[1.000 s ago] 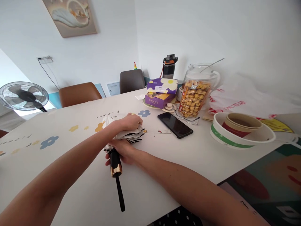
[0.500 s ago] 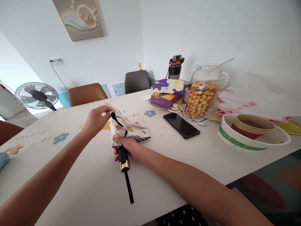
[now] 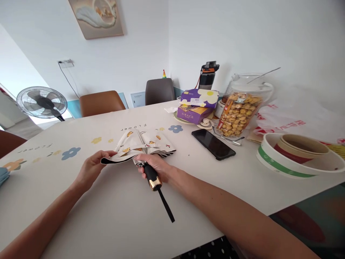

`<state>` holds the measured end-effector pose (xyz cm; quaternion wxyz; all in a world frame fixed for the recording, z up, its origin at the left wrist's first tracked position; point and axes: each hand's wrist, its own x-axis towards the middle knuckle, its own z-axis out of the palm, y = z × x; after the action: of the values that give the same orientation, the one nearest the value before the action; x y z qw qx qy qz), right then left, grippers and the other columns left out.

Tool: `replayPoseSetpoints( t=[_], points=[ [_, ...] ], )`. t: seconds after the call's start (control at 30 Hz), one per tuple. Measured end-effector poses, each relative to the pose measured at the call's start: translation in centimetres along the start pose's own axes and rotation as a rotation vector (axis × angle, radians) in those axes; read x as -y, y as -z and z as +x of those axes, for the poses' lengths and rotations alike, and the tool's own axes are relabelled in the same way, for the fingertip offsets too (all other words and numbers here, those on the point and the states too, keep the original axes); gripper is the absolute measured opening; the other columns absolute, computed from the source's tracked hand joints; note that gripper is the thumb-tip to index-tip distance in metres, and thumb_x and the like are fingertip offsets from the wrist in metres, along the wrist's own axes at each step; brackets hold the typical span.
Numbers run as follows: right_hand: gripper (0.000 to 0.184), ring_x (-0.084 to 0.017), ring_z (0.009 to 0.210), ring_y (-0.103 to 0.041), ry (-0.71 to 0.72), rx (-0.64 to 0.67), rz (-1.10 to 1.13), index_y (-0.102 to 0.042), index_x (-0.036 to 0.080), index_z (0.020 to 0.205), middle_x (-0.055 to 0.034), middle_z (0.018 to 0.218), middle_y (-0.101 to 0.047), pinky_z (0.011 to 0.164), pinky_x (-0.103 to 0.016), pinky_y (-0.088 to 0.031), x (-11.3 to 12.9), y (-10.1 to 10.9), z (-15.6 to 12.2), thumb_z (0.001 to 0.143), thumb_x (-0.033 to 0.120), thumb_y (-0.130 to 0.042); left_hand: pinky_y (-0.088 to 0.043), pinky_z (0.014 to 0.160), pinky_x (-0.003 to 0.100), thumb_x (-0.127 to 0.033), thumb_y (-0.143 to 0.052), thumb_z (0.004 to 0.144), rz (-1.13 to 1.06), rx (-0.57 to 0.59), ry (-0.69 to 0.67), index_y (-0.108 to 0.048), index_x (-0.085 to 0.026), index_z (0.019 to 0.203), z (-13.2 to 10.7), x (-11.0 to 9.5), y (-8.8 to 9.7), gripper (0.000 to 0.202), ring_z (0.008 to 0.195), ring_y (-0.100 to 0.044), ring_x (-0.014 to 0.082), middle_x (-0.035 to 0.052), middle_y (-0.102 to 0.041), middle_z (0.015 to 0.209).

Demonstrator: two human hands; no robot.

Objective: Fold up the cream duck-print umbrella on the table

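A folding umbrella [image 3: 142, 142], white with small orange-yellow prints and a black lining, lies partly gathered above the table. Its black handle with a gold band points toward me, and a black wrist strap hangs from its end. My right hand [image 3: 153, 165] is wrapped round the umbrella just above the handle, at the base of the folds. At the left, my left hand [image 3: 93, 163] pinches the edge of one canopy panel and holds it spread outward. A narrow fabric band crosses the canopy.
On the white table [image 3: 107, 216], right of the umbrella, are a phone [image 3: 214, 144], eyeglasses [image 3: 229, 138], a snack-filled container [image 3: 239, 113], purple boxes [image 3: 196, 104] and nested paper bowls [image 3: 293, 158]. A black bottle [image 3: 207, 75] stands behind; a plastic bag [image 3: 296, 115] lies far right.
My left hand has moved left and toward me, drawing a canopy panel out to the side. The umbrella's handle has swung to the right, with my right hand still round it.
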<state>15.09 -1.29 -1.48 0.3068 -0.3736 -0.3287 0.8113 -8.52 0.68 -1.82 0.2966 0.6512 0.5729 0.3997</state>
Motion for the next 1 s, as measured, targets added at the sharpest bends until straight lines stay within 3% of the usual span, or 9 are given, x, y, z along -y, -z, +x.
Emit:
replayPoseSetpoints(
  t=[0.27, 0.47, 0.7, 0.87, 1.0],
  points=[
    [0.035, -0.005, 0.043, -0.043, 0.062, 0.056, 0.092, -0.05, 0.019, 0.081, 0.0033, 0.062, -0.046, 0.035, -0.016, -0.038, 0.3, 0.6, 0.4, 0.066, 0.043, -0.07, -0.04, 0.059, 0.025, -0.024, -0.059, 0.06, -0.044, 0.138, 0.088, -0.047, -0.018, 0.058, -0.3, 0.2, -0.4, 0.014, 0.085, -0.056, 0.02, 0.0022, -0.058, 0.118],
    [0.042, -0.005, 0.044, -0.042, 0.11, 0.104, 0.153, -0.05, 0.019, 0.081, 0.0021, 0.063, -0.046, 0.034, -0.015, -0.035, 0.2, 0.8, 0.8, 0.073, 0.06, -0.055, -0.036, 0.055, 0.023, -0.017, -0.053, 0.058, -0.142, 0.194, 0.079, -0.047, -0.018, 0.053, -0.1, 0.6, -0.1, 0.007, 0.071, -0.049, 0.0157, 0.002, -0.057, 0.079],
    [0.03, -0.007, 0.044, -0.044, 0.12, 0.129, 0.142, -0.05, 0.019, 0.086, 0.0018, 0.063, -0.047, 0.034, -0.016, -0.035, -0.1, 1.1, 1.4, 0.08, 0.048, -0.051, -0.034, 0.05, 0.022, -0.012, -0.051, 0.057, -0.471, 0.207, 0.252, -0.051, -0.019, 0.064, 0.2, 0.9, 0.7, 0.01, 0.058, -0.042, 0.0116, -0.0011, -0.049, 0.063],
    [0.027, -0.007, 0.043, -0.044, 0.113, 0.132, 0.144, -0.05, 0.018, 0.085, 0.0019, 0.062, -0.047, 0.033, -0.016, -0.036, -0.1, 1.0, 1.3, 0.08, 0.044, -0.053, -0.036, 0.049, 0.022, -0.013, -0.049, 0.059, -0.47, 0.223, 0.285, -0.057, -0.021, 0.078, 0.1, 0.4, 0.6, 0.022, 0.057, -0.042, 0.0116, -0.0022, -0.046, 0.063],
    [0.023, -0.006, 0.044, -0.043, 0.097, 0.074, 0.124, -0.049, 0.018, 0.084, 0.0028, 0.06, -0.046, 0.034, -0.016, -0.037, 0.0, 0.8, 0.8, 0.075, 0.034, -0.062, -0.043, 0.058, 0.028, -0.021, -0.051, 0.066, -0.415, 0.272, 0.258, -0.063, -0.018, 0.091, 0.4, 0.5, 0.9, 0.028, 0.063, -0.049, 0.0161, 0.0009, -0.049, 0.063]
  ],
)
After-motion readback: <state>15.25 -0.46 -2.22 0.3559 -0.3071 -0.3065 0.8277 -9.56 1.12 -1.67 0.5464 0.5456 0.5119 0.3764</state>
